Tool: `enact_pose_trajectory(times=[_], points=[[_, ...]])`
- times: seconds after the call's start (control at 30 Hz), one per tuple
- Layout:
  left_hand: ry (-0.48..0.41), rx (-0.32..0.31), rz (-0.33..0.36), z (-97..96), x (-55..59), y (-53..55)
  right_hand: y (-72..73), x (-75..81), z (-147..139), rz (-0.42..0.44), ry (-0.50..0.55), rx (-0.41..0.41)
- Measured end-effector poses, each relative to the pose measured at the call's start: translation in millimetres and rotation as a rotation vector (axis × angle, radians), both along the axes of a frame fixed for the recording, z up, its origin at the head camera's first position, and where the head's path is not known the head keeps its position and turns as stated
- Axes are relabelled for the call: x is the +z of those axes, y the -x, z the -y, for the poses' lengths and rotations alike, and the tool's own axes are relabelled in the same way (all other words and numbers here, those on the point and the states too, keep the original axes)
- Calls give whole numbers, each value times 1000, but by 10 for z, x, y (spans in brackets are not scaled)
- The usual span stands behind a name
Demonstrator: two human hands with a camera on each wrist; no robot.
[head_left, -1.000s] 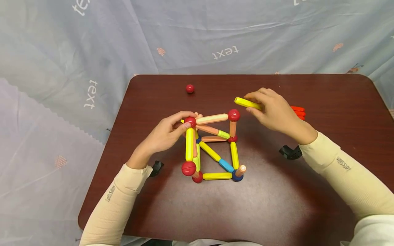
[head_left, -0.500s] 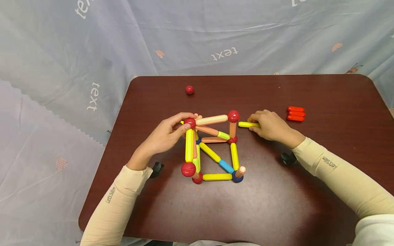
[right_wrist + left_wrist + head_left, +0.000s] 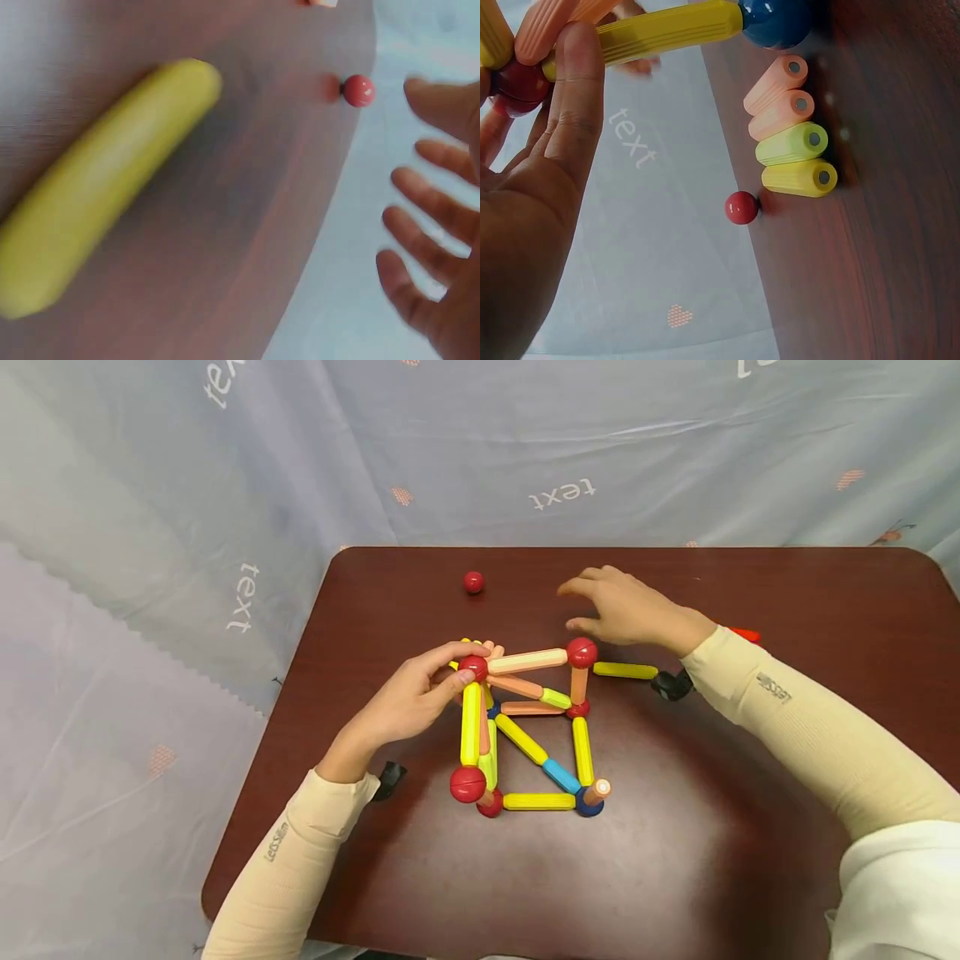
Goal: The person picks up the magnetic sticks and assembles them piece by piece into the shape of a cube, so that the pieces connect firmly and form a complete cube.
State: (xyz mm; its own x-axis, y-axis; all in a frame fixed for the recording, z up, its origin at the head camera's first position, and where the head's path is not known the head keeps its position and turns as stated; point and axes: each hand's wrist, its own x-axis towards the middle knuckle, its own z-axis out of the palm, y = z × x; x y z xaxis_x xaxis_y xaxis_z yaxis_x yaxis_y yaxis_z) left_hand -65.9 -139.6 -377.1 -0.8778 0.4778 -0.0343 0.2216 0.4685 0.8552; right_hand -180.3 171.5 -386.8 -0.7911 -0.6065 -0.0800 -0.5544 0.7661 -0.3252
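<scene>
My left hand (image 3: 405, 700) pinches the red ball (image 3: 474, 666) at the upper back left corner of a magnetic stick-and-ball frame. Yellow, peach, lime and blue sticks with red and navy balls make up the frame, including a diagonal stick (image 3: 521, 739) across its base. A peach stick (image 3: 597, 791) rises from the front right navy ball (image 3: 589, 804) with its top end bare. My right hand (image 3: 630, 608) hovers empty behind the upper back right red ball (image 3: 581, 652), fingers spread. A loose yellow magnetic stick (image 3: 625, 671) lies on the table just right of the frame.
A single red ball (image 3: 473, 582) lies near the table's back edge. Several loose sticks, among them a yellow stick (image 3: 801, 179), lie in a row behind the frame. Red sticks (image 3: 746, 635) are mostly hidden behind my right forearm.
My right hand lowered the yellow stick to the table right of the frame, let it go and moved back and left. My left hand keeps its hold on the corner ball.
</scene>
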Motion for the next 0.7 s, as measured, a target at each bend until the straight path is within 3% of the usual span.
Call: enact_pose_trajectory(times=[0.2, 0.3, 0.53, 0.7], points=[[-13, 1, 11, 34, -9, -6, 467, -73, 586, 13, -41, 167], [4, -1, 15, 9, -7, -49, 590, -166, 779, 3, -49, 202], [-11, -25, 46, -69, -37, -155, 689, -402, 1011, 35, -105, 223], [-15, -64, 43, -122, -38, -137, 647, -482, 891, 12, -45, 205]])
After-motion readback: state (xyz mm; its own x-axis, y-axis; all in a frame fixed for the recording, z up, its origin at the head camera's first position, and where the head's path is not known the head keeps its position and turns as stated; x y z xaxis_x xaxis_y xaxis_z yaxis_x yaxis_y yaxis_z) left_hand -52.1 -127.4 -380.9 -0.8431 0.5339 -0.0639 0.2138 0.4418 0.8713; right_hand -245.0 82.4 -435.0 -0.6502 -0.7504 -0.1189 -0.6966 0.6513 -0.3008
